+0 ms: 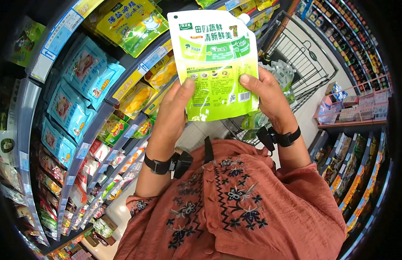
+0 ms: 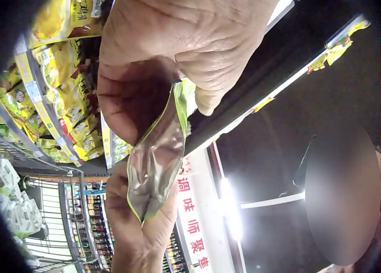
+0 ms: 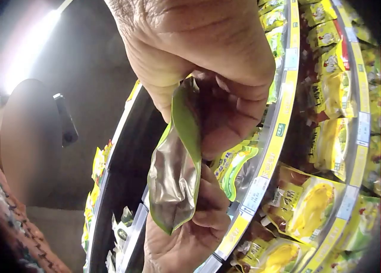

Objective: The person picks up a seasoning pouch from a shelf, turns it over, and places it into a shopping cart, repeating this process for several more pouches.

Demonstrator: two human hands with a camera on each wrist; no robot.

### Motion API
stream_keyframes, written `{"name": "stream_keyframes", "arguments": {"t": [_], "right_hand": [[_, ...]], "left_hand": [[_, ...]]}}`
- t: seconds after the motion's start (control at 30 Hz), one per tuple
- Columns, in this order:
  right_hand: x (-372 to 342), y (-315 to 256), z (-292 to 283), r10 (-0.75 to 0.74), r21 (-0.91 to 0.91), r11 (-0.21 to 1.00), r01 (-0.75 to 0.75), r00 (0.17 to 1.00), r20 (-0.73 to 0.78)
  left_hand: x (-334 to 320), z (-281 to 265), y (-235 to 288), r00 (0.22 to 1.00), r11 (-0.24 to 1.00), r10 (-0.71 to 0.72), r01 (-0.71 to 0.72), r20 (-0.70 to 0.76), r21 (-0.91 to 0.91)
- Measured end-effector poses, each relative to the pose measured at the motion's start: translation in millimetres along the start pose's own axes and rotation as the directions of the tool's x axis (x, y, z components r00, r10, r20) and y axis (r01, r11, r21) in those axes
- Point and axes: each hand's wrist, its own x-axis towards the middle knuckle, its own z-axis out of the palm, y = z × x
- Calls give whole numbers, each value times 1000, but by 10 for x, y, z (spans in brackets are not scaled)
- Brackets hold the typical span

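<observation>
A green and white spouted pouch (image 1: pixel 218 65) is held up in front of the chest, its printed panel facing the head camera. The left hand (image 1: pixel 177 102) grips its left edge, thumb on the near face; the right hand (image 1: pixel 270 95) grips the right edge the same way. In the left wrist view the left hand (image 2: pixel 190 41) pinches one side of the pouch (image 2: pixel 156 160), whose silvery bottom fold shows. From the right wrist, the right hand (image 3: pixel 196 53) has its fingers curled behind the pouch (image 3: pixel 175 172).
Shelves with blue bags (image 1: pixel 64 108) and yellow packets (image 1: pixel 134 97) rise at the left. A wire shopping cart (image 1: pixel 313 65) holding bagged goods stands beyond the right hand. More shelves (image 1: pixel 352 173) and a pink rack (image 1: pixel 356 122) are at the right.
</observation>
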Motion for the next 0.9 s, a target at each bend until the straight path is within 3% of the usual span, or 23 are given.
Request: {"name": "stream_keyframes", "arguments": {"t": [0.2, 0.43, 0.9], "right_hand": [[20, -42, -7, 7, -15, 1000, -7, 999, 47], [45, -48, -92, 6, -100, 995, 2, 997, 80], [-18, -37, -194, -16, -78, 997, 23, 995, 96]], "left_hand": [[24, 1, -45, 1000, 996, 20, -21, 19, 90], [39, 61, -130, 996, 992, 63, -55, -66, 116], [1, 201, -126, 990, 985, 92, -74, -110, 159]]}}
